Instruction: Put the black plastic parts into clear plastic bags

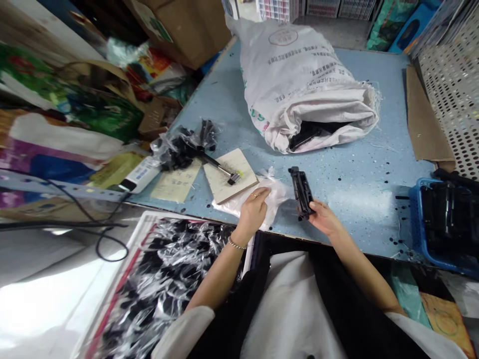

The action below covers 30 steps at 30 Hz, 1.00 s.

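My right hand (324, 217) grips the lower end of a long black plastic part (300, 193), holding it tilted above the table near the front edge. Close by on the left, my left hand (255, 208) is closed, its fingertips at a clear plastic bag (275, 193) on a thin pile of such bags. Just beyond that hand is a pale square board (220, 187), with a hammer (219, 167) resting its metal head on it. Black parts wrapped in clear plastic (179, 149) lie around the hammer's handle end.
A big white woven sack (295, 70) with black parts in its mouth lies across the blue table (359, 194). On the right stands a blue basket (417, 214) of black parts. Below left, a crate (136, 239) holds many bagged black parts. Cables (86, 224) hang at far left.
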Motion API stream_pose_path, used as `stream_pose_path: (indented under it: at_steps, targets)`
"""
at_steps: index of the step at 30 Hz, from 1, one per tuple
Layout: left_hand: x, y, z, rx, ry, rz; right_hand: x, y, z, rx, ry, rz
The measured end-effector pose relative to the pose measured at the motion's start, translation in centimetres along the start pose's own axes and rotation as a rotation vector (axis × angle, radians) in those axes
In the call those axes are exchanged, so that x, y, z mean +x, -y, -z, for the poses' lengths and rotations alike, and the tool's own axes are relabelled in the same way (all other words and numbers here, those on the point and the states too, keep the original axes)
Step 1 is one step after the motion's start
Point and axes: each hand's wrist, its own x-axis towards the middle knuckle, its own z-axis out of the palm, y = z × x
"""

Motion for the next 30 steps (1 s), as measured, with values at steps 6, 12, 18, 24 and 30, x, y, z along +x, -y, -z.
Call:
stream_pose_path:
  at_steps: [6, 12, 18, 24, 30]
  targets:
    - [0.3, -1.3, -0.9, -0.054, 0.066, 0.028, -4.4, -0.3, -1.3, -0.101, 0.139, -0.232]
    - [-2.1, -4.2, -1.6, 0.031, 0.182, -0.277, -1.4, -2.2, -1.5, -0.105, -0.092, -0.145]
    - [-3.4, -5.9, -2.2, -0.168, 0.275, -0.406, 0.6, -1.9, -1.8, -0.054, -0.074, -0.026]
    - [-1.2, -5.5, -1.8, -0.293, 0.058, -0.131, -1.8, -1.2, -4.5, -0.885, -0.168, 0.366]
    - [3.1, -4.2, 2.2, -0.212, -0.058, -0.141, -2.4, 0.1, -5.6, -0.883, 0.031, 0.376]
